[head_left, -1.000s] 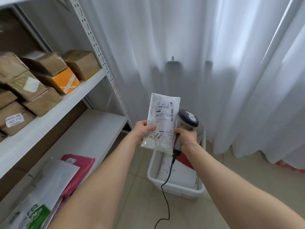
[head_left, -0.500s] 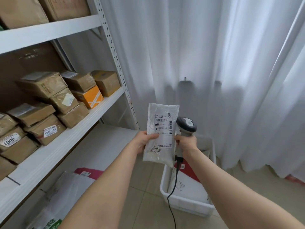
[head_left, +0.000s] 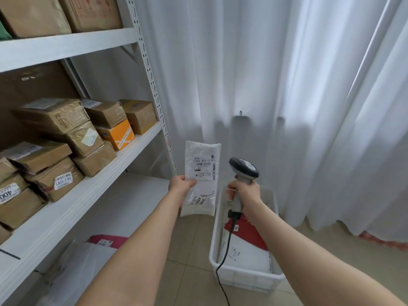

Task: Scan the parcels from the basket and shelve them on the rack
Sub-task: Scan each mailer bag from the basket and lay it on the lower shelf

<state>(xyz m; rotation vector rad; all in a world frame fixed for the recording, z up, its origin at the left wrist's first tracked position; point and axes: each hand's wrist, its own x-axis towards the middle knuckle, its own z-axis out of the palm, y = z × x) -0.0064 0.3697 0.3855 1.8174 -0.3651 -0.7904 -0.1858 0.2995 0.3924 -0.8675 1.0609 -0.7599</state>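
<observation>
My left hand pinches a flat white plastic parcel by its left edge and holds it upright, label facing me. My right hand grips the handle of a grey corded barcode scanner, now a short gap to the right of the parcel. Below the hands stands the white basket on the floor, holding a red mailer and a white mailer. The white rack runs along the left, its middle shelf full of brown boxes.
An orange box sits among the brown ones. The lowest shelf carries a pink mailer and pale bags. White curtains hang behind. The scanner's black cord trails down over the basket to the tiled floor.
My view has tilted up and left, showing more of the rack. The parcel has shifted left and the scanner has drawn away from it to the right.
</observation>
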